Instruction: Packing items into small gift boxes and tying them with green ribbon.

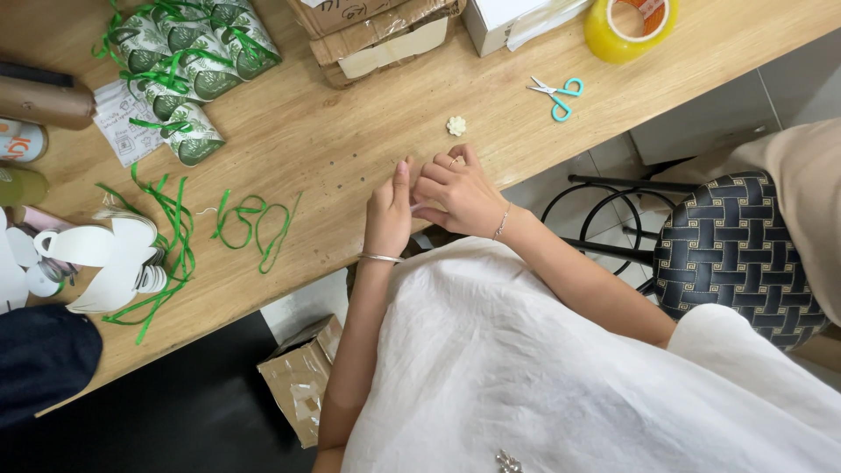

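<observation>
White garment fabric [543, 368] fills the foreground, worn by the person seated at a wooden table [333, 140]. Both hands meet at the table's near edge: the left hand [388, 215] rests with fingers extended and pressed together, while the right hand [460, 193] curls beside it, touching; whether either pinches anything cannot be told. A small cream flower ornament [455, 126] lies just beyond the fingertips. Farther off lie teal scissors [557, 95], a yellow tape roll [631, 26], green ribbon loops [254, 223] and green-patterned favour boxes [188, 61].
</observation>
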